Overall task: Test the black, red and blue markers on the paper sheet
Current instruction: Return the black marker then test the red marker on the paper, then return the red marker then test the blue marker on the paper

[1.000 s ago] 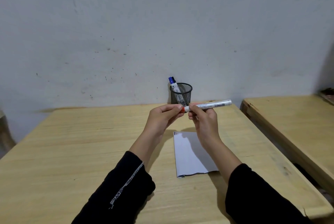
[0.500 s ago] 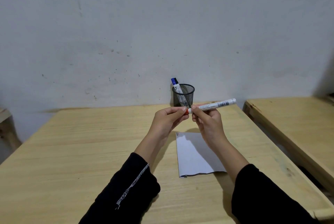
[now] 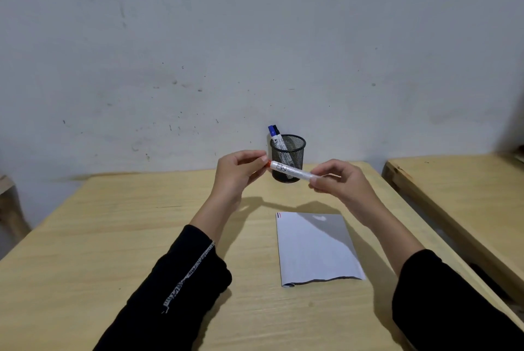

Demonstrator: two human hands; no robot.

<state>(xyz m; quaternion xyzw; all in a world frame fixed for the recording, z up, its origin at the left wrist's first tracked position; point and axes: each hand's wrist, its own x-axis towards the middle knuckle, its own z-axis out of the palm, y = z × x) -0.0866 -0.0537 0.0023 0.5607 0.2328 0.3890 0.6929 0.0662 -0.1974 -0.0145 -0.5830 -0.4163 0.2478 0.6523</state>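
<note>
I hold the red marker (image 3: 289, 170) level above the table, in front of the mesh cup. My left hand (image 3: 236, 173) grips its red cap end. My right hand (image 3: 338, 183) pinches the white barrel's other end. The blue marker (image 3: 272, 135) and the black marker (image 3: 277, 132) stand in the black mesh pen cup (image 3: 293, 152) by the wall. The white paper sheet (image 3: 314, 245) lies flat on the table below my right hand. It bears short red and dark marks at its far left corner.
The wooden table (image 3: 113, 237) runs up to a pale wall. A second wooden table (image 3: 465, 186) stands close on the right across a narrow gap. A wooden piece (image 3: 8, 209) shows at the left edge.
My right hand has slid from the marker's cap end out along the barrel to its far end. The marker now lies lower and nearly level between both hands. The view has shifted slightly.
</note>
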